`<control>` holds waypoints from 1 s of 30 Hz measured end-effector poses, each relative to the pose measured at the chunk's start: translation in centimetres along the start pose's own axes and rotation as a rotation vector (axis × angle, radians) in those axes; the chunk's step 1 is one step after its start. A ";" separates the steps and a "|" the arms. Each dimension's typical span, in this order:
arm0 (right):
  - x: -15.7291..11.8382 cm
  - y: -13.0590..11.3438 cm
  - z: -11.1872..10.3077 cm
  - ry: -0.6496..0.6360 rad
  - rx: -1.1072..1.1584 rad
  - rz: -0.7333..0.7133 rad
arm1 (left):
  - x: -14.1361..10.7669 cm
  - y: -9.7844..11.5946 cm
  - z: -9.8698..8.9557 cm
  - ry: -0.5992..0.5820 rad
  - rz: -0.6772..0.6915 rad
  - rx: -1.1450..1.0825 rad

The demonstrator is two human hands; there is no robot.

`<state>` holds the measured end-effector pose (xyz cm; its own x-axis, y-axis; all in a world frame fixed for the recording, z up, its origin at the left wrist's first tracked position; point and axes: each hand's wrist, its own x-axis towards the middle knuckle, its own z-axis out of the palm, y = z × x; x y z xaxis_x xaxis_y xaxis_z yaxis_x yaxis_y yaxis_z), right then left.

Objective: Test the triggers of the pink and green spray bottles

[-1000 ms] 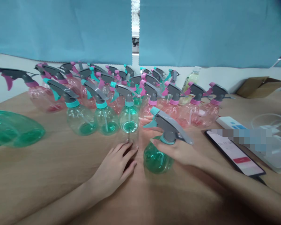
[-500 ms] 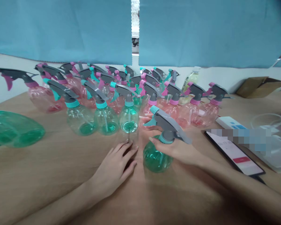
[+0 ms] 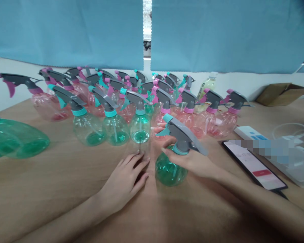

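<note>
My right hand point(image 3: 192, 163) is around the neck of a green spray bottle point(image 3: 168, 171) with a grey and turquoise trigger head; its thumb crosses the near side, and the other fingers reach out behind, partly hidden. That bottle stands upright on the wooden table point(image 3: 73, 182), its nozzle pointing up and left. To its left, my left hand point(image 3: 123, 179) lies palm down on the wood, fingers loosely spread, holding nothing. Just beyond the hands, a turquoise-collared spray bottle point(image 3: 140, 130) is the nearest of three green ones in a row.
Pink spray bottles point(image 3: 224, 121) and more green ones crowd the back. Large green bottles point(image 3: 20, 138) sit at the left edge. On the right are a phone point(image 3: 255, 165), a white box point(image 3: 248, 132), a clear plastic bag point(image 3: 301, 162) and a cardboard box point(image 3: 281, 94).
Both hands and the held spray bottle keep their places. The whole view has shifted very slightly.
</note>
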<state>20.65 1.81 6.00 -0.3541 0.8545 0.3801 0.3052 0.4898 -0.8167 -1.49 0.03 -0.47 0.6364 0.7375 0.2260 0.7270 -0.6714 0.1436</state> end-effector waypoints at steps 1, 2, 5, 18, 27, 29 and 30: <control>0.0 0.0 0.0 0.001 -0.001 -0.003 | 0.0 0.0 0.0 0.000 0.000 -0.003; 0.0 0.1 0.0 0.004 -0.002 -0.008 | 0.0 0.0 0.0 0.000 0.001 -0.005; 0.0 0.1 0.1 0.010 -0.005 -0.022 | 0.0 0.0 0.1 0.003 0.001 -0.008; 0.0 -0.1 0.1 0.018 0.014 -0.025 | 0.1 -0.1 0.1 -0.017 -0.005 0.012; -0.1 0.1 0.0 -0.011 0.016 -0.024 | -0.1 0.0 0.1 -0.014 -0.007 -0.002; -0.1 0.0 -0.1 -0.011 0.005 -0.030 | 0.0 0.0 0.0 -0.012 -0.007 -0.005; -0.1 -0.1 -0.1 -0.008 -0.010 -0.027 | 0.0 0.0 0.0 -0.010 -0.007 -0.007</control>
<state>20.70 1.72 6.12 -0.3698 0.8393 0.3985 0.3039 0.5146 -0.8018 -1.52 0.05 -0.50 0.6341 0.7427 0.2152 0.7295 -0.6669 0.1518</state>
